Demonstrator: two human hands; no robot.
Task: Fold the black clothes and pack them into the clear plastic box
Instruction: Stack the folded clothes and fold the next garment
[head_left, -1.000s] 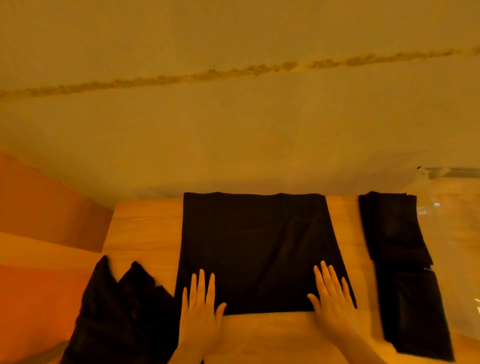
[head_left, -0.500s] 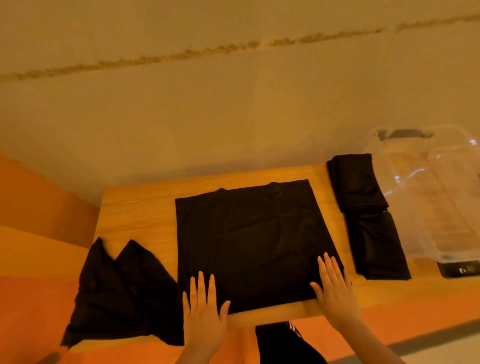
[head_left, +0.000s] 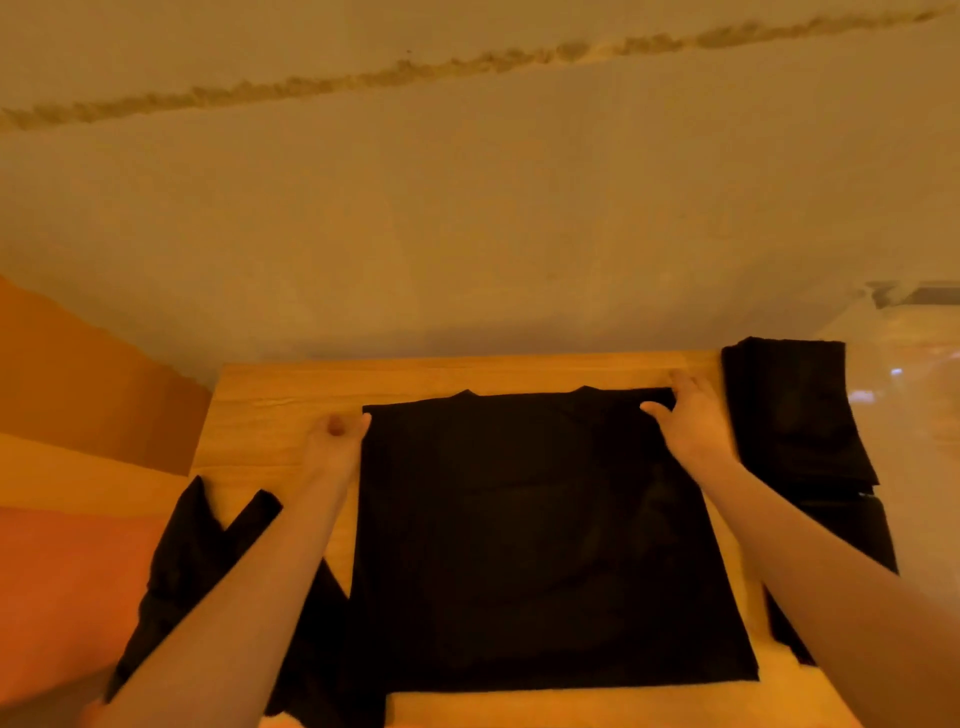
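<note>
Black shirt (head_left: 545, 545) lies flat mid tabletop (head_left: 291, 395), btwn both arms. Left hand (head_left: 337, 434) pinches its far-left corner, fingers curled; right hand (head_left: 685, 415) grips far-right corner. Folded black stack (head_left: 795, 415) just right of right hand, w/ clear plastic box (head_left: 914, 395) beyond. Unfolded black pile (head_left: 208, 561) under left forearm.

No readable text, labels, brands, numbers or signs anywhere.
</note>
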